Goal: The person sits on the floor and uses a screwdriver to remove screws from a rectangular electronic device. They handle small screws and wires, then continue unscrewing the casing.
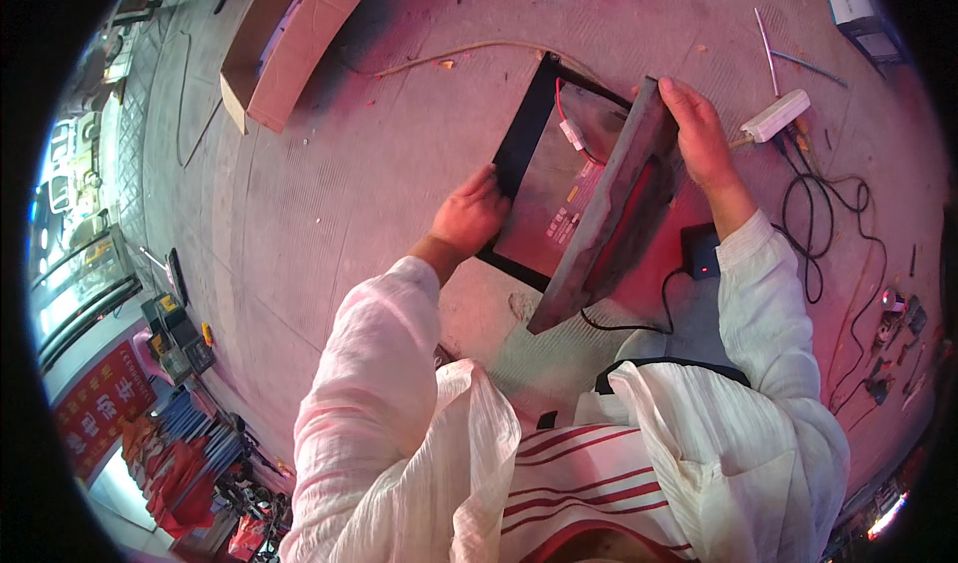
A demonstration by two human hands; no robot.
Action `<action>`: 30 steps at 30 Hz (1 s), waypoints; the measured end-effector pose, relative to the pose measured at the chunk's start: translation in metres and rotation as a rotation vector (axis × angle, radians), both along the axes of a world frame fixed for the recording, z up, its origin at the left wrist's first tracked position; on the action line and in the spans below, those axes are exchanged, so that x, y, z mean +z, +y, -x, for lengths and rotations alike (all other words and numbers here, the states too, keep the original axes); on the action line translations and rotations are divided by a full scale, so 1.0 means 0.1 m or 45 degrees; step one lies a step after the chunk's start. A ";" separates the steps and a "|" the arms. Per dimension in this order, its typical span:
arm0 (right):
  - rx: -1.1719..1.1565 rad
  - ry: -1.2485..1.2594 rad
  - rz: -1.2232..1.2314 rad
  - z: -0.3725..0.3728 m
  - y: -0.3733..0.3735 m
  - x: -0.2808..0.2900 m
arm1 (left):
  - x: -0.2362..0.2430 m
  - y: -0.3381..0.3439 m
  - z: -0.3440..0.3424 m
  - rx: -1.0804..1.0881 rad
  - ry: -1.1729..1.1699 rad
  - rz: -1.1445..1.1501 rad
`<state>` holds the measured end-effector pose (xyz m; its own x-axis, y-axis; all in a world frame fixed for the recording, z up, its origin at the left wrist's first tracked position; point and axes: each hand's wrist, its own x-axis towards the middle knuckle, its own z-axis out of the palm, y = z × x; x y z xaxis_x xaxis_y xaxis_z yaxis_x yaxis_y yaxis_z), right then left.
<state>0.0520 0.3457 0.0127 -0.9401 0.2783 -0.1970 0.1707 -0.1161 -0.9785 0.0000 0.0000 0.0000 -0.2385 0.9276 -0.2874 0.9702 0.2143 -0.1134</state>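
On the floor in front of me is an open black box holding a grey block with labels and a red-and-black wire joined by a pale connector. My left hand is closed on the box's left edge. My right hand grips the far upper end of a dusty grey panel, tilted up along the box's right side. A black cord runs from below the panel to a small black device with a red light, partly behind my right arm.
An open cardboard box lies at the back left. A white power strip, loose cords, rods and a boxed item are on the right, with small tools lower down. Tool cases and piled items stand at the left.
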 end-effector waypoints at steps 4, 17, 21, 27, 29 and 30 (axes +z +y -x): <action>0.016 -0.043 0.029 -0.05 0.00 0.08 | 0.41 -0.24 0.00 0.651 -0.054 -0.647; 0.007 -0.077 0.036 -0.06 0.08 0.09 | 0.29 -0.22 -0.19 0.368 -0.024 -0.317; -0.083 -0.039 -0.086 -0.02 -0.08 0.10 | -0.39 -0.48 -0.21 -0.393 0.522 -0.049; -0.121 -0.041 0.002 -0.03 -0.01 -0.06 | -0.56 -0.16 -0.19 -0.057 0.290 0.371; -0.155 -0.091 -0.001 -0.07 0.02 -0.04 | -0.27 0.23 -0.16 -0.266 0.409 0.678; -0.139 -0.110 0.007 -0.06 -0.02 0.02 | -0.35 0.06 -0.18 -0.243 0.474 0.641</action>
